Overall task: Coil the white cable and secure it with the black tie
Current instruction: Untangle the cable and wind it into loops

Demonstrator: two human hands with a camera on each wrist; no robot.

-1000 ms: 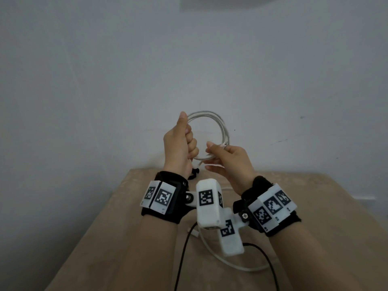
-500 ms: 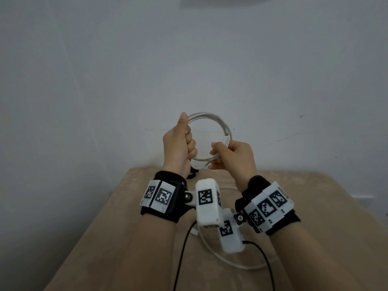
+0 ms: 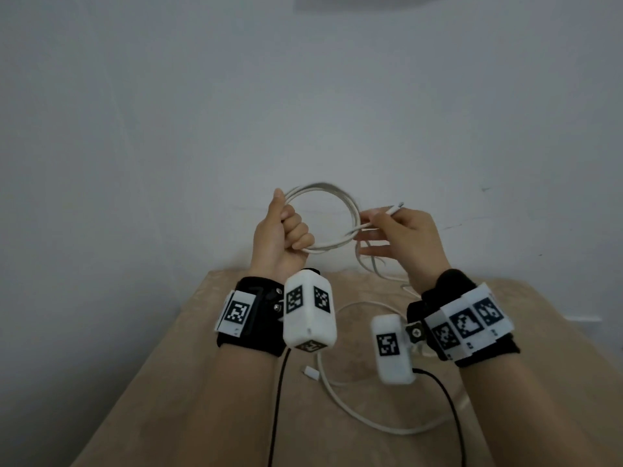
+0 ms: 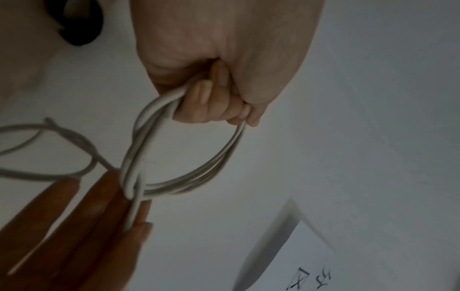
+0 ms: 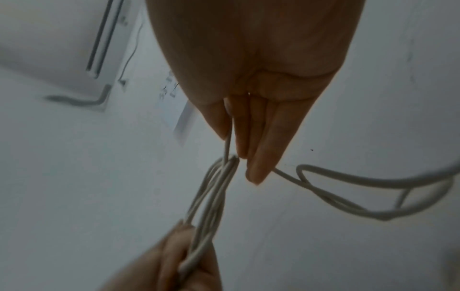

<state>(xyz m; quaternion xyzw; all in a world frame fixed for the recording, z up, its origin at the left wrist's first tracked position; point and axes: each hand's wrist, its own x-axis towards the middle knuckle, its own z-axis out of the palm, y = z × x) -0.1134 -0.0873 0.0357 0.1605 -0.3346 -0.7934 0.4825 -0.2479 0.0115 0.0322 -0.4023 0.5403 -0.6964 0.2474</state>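
My left hand [image 3: 286, 230] is raised above the table and grips a round coil of white cable [image 3: 340, 197] in its fist [image 4: 216, 106]. To the right of the coil, my right hand [image 3: 387, 227] pinches the cable's end between thumb and forefinger [image 5: 219, 126], with the other fingers straight. The plug tip [image 3: 399, 206] sticks out past that hand. A loose stretch of cable [image 3: 371, 264] hangs from the coil down to the table. A dark shape, perhaps the black tie [image 4: 82, 27], lies on the table behind my left wrist, mostly hidden in the head view.
The beige table [image 3: 202, 382] stands against a pale wall. More white cable [image 3: 354, 419] with a plug [image 3: 312, 371] lies on it under my wrists. Black leads [image 3: 279, 399] run from the wrist cameras toward me.
My right hand has moved right, away from the left. It has drawn the cable's end out past the coil. The left hand keeps its grip on the coil.
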